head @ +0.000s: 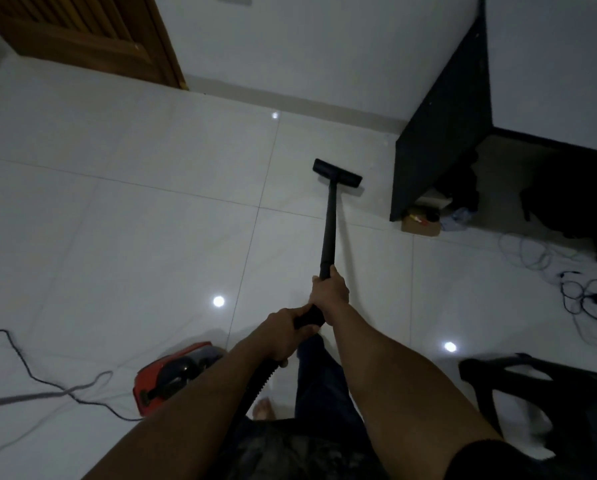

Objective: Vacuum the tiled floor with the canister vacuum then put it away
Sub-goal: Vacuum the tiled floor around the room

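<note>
Head view, looking down: both my hands on the long black vacuum wand [329, 230]. My right hand [330, 292] is closed around the wand further forward; my left hand [285, 336] is wrapped around the black handle end [309, 318] just behind it, touching the black ribbed hose [255, 386] that drops under my left forearm. Flat black floor nozzle [337, 172] sits on the glossy white tiled floor [134, 237], near the corner of a black cabinet [439, 133], not touching it. Red and black canister vacuum body [172, 375] is on the tiles to my left, beside my bare foot [264, 408]. Thin black power cord [30, 368] trails left across the floor. Brown wooden door [82, 32] top left, tangled cables [588, 299] right, black chair [549, 393] lower right.
</note>
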### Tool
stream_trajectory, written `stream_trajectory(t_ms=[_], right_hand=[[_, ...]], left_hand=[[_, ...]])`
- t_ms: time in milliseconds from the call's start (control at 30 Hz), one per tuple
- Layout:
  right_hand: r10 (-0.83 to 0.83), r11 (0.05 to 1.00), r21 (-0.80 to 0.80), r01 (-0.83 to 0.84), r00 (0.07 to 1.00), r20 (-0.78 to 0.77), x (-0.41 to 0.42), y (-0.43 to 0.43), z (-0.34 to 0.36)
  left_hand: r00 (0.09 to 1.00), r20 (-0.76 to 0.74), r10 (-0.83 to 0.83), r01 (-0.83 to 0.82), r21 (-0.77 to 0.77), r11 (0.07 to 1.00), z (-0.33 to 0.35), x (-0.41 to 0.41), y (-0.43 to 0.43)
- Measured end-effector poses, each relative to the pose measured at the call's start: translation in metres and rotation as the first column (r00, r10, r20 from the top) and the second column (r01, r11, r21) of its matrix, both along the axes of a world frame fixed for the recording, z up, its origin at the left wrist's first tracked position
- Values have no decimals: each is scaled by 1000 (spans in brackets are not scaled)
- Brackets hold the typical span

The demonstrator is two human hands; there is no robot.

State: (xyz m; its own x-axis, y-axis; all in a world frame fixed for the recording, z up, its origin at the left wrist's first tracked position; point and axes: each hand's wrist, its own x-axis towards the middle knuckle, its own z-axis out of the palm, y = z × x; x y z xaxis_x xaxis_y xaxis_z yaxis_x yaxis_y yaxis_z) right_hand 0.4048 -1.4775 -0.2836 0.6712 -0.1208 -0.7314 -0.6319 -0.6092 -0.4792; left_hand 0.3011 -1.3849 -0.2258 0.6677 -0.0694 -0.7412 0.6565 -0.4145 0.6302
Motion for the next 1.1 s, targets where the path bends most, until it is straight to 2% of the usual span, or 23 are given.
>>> stream_trajectory(t_ms=[100,267,467,800,967,1100], right_hand=[[72,995,-63,-73,997,-5,-71,-18,8],[23,999,-43,-24,999,-26,-152,-44,25],[-5,998,-55,2,999,-43,-221,-77,31],[-32,999,-38,30,998,-56,-335,-145,30],[-18,999,-43,15,997,-81,-388,-185,34],[-8,998,-65,2,995,-95,-410,-206,32]], left_hand=[[998,4,-65,65,11,998,10,-67,-10],[989,40,-140,138,34,990,35,-142,-32],[990,64,-127,126,19,992,59,-207,-66],[980,100,-174,173,16,985,51,-322,-127],[974,67,-215,215,14,977,49,-372,-163],[972,18,-234,231,113,966,-2,-401,-182]])
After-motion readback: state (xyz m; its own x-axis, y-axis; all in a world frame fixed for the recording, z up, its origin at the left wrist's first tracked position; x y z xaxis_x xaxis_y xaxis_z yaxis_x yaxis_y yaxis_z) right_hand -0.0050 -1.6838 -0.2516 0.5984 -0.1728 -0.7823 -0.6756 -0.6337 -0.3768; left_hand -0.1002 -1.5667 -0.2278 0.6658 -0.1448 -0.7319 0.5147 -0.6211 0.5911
